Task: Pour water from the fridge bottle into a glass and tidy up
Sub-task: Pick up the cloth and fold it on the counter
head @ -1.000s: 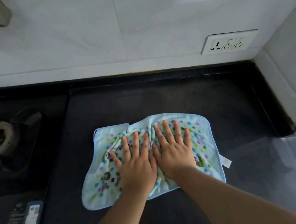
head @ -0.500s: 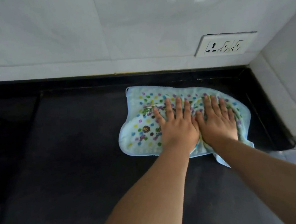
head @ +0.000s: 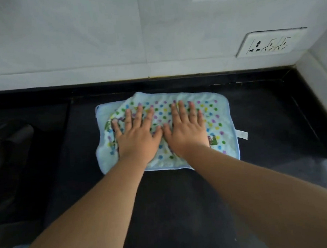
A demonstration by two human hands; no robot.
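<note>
A light blue cloth (head: 219,120) with coloured dots lies spread on the black countertop (head: 184,209), close to the back wall. My left hand (head: 136,137) presses flat on its left half, fingers straight and spread. My right hand (head: 187,133) presses flat on its right half beside the left one, thumbs nearly touching. The cloth's upper left corner is folded over. A white tag (head: 241,134) sticks out at its right edge. No bottle or glass is in view.
A white tiled wall runs behind the counter, with a power socket (head: 271,42) at the right. A gas stove (head: 15,153) sits at the left edge. A side wall closes the right end of the counter.
Both hands slid the cloth from the middle of the counter back and right toward the corner, then back left; now it lies near the back wall, hands a little further apart.
</note>
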